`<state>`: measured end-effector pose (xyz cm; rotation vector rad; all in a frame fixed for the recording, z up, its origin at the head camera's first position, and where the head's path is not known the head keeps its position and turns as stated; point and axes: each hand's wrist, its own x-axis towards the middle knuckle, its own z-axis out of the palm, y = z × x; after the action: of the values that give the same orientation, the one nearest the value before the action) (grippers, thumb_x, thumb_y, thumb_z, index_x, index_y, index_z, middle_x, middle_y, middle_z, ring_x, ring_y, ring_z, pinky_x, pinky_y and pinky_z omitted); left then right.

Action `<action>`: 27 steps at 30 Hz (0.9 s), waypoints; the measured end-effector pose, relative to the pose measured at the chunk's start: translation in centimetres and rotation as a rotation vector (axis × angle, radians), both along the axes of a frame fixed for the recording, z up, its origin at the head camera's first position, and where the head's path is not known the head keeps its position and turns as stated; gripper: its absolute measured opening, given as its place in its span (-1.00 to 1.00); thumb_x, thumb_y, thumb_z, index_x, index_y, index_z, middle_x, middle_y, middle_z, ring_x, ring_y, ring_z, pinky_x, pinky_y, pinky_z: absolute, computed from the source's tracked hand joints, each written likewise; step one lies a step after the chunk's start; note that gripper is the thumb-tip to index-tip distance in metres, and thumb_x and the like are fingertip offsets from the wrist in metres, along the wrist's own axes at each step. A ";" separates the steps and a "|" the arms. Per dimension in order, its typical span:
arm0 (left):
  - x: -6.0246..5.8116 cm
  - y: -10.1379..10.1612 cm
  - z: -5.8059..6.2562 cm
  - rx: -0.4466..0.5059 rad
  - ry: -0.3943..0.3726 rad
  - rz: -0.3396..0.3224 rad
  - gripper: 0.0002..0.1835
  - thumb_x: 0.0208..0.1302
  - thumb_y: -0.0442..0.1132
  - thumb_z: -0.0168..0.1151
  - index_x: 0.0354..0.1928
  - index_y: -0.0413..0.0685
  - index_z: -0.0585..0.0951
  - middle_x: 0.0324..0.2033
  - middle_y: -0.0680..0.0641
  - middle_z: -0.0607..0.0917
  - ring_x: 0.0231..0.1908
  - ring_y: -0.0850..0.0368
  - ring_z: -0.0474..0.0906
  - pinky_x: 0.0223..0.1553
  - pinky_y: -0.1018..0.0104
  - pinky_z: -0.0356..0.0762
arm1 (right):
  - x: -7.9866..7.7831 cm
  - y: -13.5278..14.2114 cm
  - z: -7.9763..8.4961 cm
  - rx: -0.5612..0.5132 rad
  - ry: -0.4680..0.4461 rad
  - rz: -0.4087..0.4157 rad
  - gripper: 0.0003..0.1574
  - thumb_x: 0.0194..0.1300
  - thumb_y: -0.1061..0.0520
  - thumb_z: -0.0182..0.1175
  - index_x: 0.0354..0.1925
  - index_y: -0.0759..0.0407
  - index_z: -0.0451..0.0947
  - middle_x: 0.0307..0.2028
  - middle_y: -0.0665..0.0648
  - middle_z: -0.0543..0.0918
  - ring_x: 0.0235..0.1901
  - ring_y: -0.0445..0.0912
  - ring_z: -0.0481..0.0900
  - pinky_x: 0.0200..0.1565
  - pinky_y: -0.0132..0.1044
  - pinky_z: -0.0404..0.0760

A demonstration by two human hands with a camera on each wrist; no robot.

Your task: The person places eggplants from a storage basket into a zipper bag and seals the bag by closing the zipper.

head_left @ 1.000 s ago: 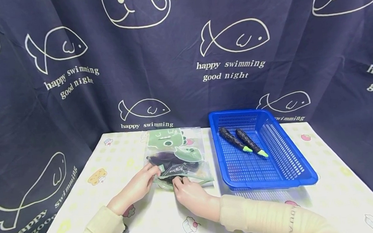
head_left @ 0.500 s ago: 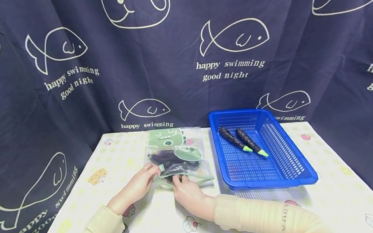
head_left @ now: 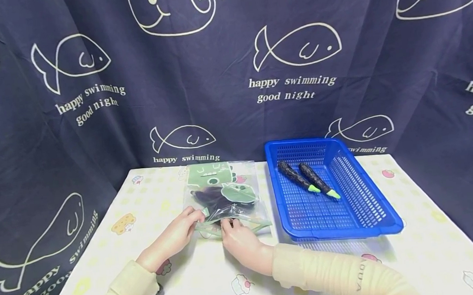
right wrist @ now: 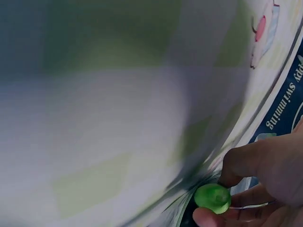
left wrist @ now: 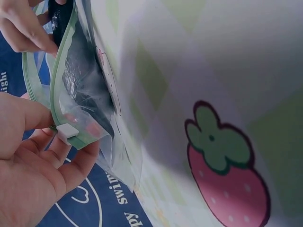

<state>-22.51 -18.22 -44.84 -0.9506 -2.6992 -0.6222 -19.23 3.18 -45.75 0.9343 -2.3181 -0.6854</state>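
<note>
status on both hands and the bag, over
Left hand pinches zip bag near the slider. Right hand grips green-ended eggplant at the bag's opening. Bag open, no obstruction seen.

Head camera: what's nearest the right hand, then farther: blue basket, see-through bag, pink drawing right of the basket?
1. See-through bag: touching the right hand.
2. Blue basket: off to the right.
3. Pink drawing: farther right, past the basket.
</note>
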 end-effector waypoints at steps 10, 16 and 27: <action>0.0 0.1 0.1 -0.010 -0.015 0.016 -0.67 0.15 -0.59 0.11 -0.20 0.03 0.46 -0.33 0.04 0.47 -0.34 0.26 0.43 -0.26 0.38 0.54 | 0.6 1.5 0.3 -0.061 -0.094 0.079 -0.33 0.06 0.07 0.33 0.17 0.14 0.45 -0.05 0.09 0.56 -0.35 -0.16 0.53 -0.61 -0.48 0.50; 0.1 0.1 0.2 -0.006 -0.015 0.013 -0.68 0.16 -0.58 0.09 -0.21 0.02 0.46 -0.33 0.01 0.48 -0.34 0.25 0.43 -0.26 0.36 0.53 | 0.9 3.1 0.7 -0.066 -0.141 0.182 -0.45 0.05 0.15 0.33 0.04 0.15 0.46 -0.08 0.11 0.53 -0.31 -0.15 0.53 -0.61 -0.50 0.49; 0.1 0.0 0.2 0.005 0.001 0.010 -0.68 0.15 -0.59 0.10 -0.21 0.02 0.46 -0.33 0.03 0.47 -0.33 0.26 0.43 -0.25 0.37 0.54 | 0.6 4.7 0.6 -0.084 -0.163 0.320 -0.66 0.07 0.08 0.30 -0.15 0.09 0.52 -0.21 0.03 0.48 -0.31 -0.16 0.44 -0.49 -0.46 0.51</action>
<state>-22.42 -18.20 -44.68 -0.9359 -2.6983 -0.6256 -18.60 7.93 -45.11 1.3254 -2.2399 -0.3889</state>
